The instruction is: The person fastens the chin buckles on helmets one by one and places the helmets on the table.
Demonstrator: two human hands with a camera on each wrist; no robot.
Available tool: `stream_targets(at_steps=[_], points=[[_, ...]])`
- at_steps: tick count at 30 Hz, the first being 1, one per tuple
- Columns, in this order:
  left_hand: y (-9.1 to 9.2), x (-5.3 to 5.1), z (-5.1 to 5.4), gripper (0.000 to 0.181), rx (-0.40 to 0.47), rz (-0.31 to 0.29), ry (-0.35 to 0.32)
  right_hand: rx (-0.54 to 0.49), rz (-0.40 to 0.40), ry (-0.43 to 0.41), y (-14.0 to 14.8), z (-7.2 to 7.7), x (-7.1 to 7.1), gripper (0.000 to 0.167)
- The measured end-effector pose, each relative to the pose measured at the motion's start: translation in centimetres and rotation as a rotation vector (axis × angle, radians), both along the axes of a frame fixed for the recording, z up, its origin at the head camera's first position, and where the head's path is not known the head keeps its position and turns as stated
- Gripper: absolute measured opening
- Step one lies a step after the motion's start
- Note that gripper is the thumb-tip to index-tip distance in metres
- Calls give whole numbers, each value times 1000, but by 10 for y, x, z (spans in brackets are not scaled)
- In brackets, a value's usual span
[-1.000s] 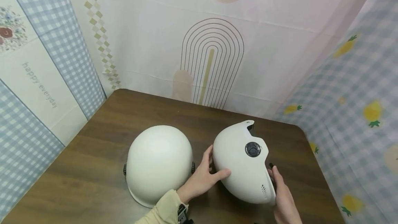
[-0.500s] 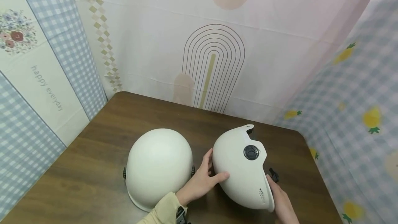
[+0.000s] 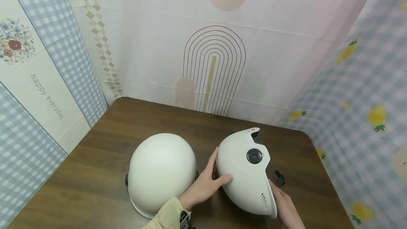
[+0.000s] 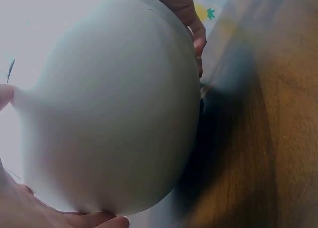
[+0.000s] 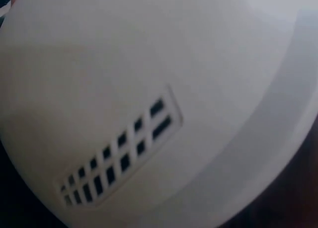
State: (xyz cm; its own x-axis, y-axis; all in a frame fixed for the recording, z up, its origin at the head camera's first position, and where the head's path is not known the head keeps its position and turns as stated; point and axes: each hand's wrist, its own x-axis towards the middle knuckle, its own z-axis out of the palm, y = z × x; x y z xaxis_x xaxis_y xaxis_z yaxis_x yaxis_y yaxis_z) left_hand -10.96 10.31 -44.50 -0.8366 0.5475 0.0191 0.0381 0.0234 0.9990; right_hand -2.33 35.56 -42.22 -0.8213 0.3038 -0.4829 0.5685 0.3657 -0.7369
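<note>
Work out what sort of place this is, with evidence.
Probably a curtained-off indoor work corner: a brown wood-grain table stands before a pale creased fabric-like backdrop printed with arches, and a blue-and-white checked pineapple-print hanging covers the right side.

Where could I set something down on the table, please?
Bare tabletop lies left of the left helmet and behind both helmets, toward the wall cloth. It's crowded between them, where the left hand is, and right of the tilted helmet, by the right hand and small black piece.
</note>
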Motion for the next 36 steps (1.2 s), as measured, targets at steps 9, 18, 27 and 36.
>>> stream_targets(at_steps=[9, 18, 27, 36], points=[[0, -1, 4, 88, -90, 52, 39, -119, -43, 20, -3, -7, -5, 107], [-2, -3, 8, 86, -121, 41, 34, -62, -58, -69, 2, -11, -9, 117], [-1, -4, 6, 82, -133, 54, 27, 23, -61, -82, 5, -11, -11, 111], [-1, -6, 3, 88, -130, 79, -39, 53, -65, -4, 6, -10, -6, 104]])
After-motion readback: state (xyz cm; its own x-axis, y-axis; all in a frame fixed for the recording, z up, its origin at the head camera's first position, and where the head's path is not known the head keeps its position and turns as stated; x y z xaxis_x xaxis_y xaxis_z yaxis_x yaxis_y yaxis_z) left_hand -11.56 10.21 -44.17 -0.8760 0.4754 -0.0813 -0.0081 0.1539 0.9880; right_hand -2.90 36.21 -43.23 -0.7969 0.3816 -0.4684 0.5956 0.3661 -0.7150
